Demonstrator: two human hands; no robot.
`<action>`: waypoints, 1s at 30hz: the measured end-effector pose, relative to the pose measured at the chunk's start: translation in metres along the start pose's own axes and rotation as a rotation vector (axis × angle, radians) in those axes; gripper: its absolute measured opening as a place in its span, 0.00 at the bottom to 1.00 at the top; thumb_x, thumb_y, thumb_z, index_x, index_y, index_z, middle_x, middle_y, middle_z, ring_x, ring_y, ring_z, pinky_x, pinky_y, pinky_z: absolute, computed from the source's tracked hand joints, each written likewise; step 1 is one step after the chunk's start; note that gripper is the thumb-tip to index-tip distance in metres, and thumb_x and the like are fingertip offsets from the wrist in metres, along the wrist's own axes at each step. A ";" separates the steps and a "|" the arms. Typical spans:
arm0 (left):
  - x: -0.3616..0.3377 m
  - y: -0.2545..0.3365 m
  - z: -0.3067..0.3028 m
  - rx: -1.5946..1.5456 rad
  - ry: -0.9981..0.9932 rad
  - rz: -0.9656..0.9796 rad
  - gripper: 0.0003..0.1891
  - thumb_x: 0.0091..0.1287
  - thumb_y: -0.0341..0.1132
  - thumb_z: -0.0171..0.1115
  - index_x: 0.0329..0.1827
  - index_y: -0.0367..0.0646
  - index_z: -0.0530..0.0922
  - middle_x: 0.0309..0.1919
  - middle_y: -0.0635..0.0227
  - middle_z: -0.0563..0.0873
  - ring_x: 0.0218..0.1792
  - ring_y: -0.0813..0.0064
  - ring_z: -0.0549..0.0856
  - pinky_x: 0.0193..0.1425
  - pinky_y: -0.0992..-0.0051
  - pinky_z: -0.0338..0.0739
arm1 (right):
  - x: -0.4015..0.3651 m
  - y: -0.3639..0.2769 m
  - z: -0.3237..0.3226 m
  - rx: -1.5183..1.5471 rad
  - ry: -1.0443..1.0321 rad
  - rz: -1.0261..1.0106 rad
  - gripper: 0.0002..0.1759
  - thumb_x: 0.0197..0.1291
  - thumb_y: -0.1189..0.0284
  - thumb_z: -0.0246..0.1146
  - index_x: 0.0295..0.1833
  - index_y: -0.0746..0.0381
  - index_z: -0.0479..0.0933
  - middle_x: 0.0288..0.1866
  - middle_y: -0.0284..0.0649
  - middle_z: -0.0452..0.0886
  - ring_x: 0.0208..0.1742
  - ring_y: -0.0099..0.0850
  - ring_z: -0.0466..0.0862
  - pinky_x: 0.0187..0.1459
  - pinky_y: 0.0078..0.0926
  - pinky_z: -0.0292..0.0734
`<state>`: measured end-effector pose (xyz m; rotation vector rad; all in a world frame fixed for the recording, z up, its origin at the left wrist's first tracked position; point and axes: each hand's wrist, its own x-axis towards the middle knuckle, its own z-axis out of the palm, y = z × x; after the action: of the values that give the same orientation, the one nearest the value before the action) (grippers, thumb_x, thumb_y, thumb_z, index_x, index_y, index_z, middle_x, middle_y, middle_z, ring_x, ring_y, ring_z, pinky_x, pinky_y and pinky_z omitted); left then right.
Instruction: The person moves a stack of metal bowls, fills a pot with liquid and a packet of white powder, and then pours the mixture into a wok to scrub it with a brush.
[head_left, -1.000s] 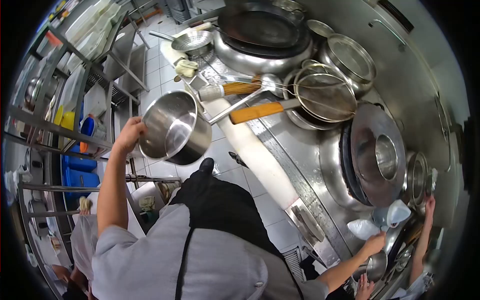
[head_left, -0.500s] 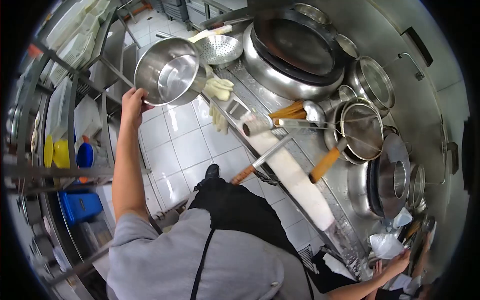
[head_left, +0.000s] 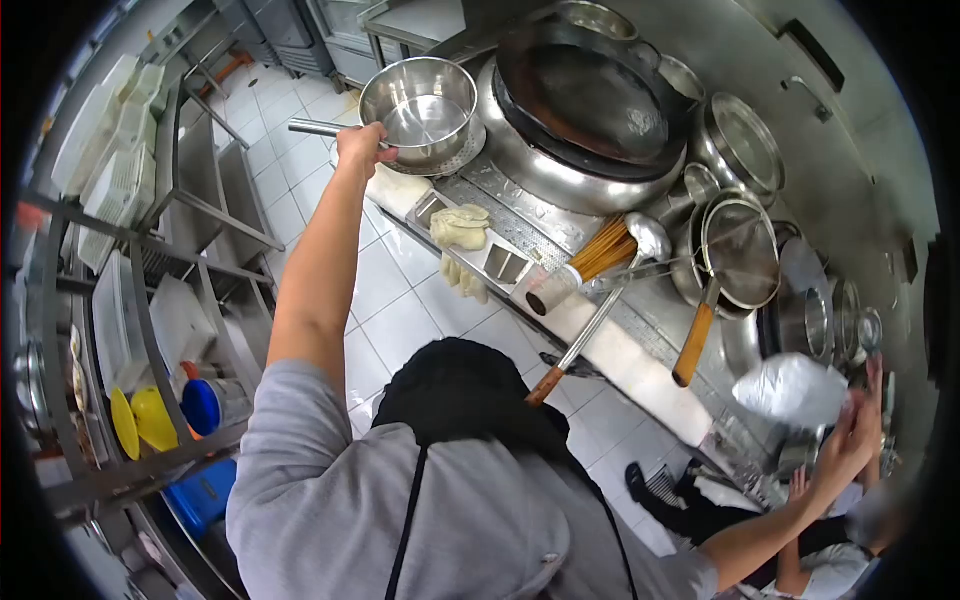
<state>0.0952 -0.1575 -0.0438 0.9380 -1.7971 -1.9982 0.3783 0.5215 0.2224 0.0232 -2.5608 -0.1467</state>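
Note:
My left hand (head_left: pixel 366 150) grips a steel saucepan (head_left: pixel 418 105) where its long handle meets the pot. The inside of the pot looks bare, and it sits over a perforated strainer (head_left: pixel 470 150) whose rim shows beneath. At the lower right, my right hand (head_left: pixel 848 445) holds a clear plastic bag (head_left: pixel 790 390) with whitish contents by one end, above the counter's edge. Between my hands lie a ladle (head_left: pixel 650 238) with a wooden-tipped handle, a wire-mesh skimmer (head_left: pixel 738 250), and a container of thin brown sticks (head_left: pixel 603 250).
A large dark wok (head_left: pixel 595 105) stands on a steel burner ring. Rubber gloves (head_left: pixel 460 228) hang over the counter's edge near a long white cloth (head_left: pixel 640 370). At the lower right stands another person (head_left: pixel 830 550). Shelves with tubs and a blue bucket (head_left: pixel 215 405) line the left.
My left hand has carried the saucepan rightward and away from me, from above the floor to over the strainer. My right hand and the bag have risen in view.

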 end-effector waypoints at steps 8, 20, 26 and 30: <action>0.076 -0.012 -0.001 0.154 -0.212 -0.074 0.15 0.55 0.24 0.64 0.41 0.20 0.74 0.37 0.55 0.79 0.26 0.59 0.85 0.25 0.72 0.88 | 0.081 -0.186 0.026 0.119 0.060 -0.180 0.07 0.60 0.82 0.58 0.43 0.66 0.78 0.38 0.47 0.80 0.41 0.47 0.79 0.45 0.36 0.74; 0.013 -0.015 0.000 0.233 -0.529 0.972 0.17 0.61 0.34 0.66 0.52 0.38 0.81 0.41 0.58 0.83 0.38 0.67 0.85 0.44 0.69 0.77 | 0.101 -0.365 0.205 0.054 -0.128 -0.103 0.14 0.46 0.83 0.61 0.41 0.62 0.79 0.36 0.48 0.83 0.47 0.47 0.82 0.47 0.42 0.81; -0.069 -0.037 0.098 0.530 -1.100 1.064 0.27 0.56 0.35 0.68 0.61 0.38 0.77 0.54 0.52 0.82 0.55 0.54 0.80 0.62 0.61 0.73 | 0.073 -0.398 0.303 0.252 -0.392 -0.013 0.10 0.50 0.81 0.60 0.39 0.64 0.82 0.35 0.51 0.86 0.45 0.49 0.85 0.48 0.43 0.80; -0.081 -0.053 0.120 0.760 -1.208 0.869 0.28 0.54 0.36 0.70 0.60 0.38 0.78 0.55 0.51 0.82 0.58 0.52 0.78 0.64 0.60 0.72 | 0.061 -0.374 0.304 0.668 -0.441 0.428 0.11 0.55 0.78 0.60 0.43 0.62 0.85 0.38 0.50 0.86 0.47 0.46 0.86 0.52 0.40 0.79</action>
<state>0.0899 -0.0054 -0.0722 -1.1405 -2.8380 -1.2344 0.1556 0.1773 -0.0388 -0.3334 -2.8458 0.9586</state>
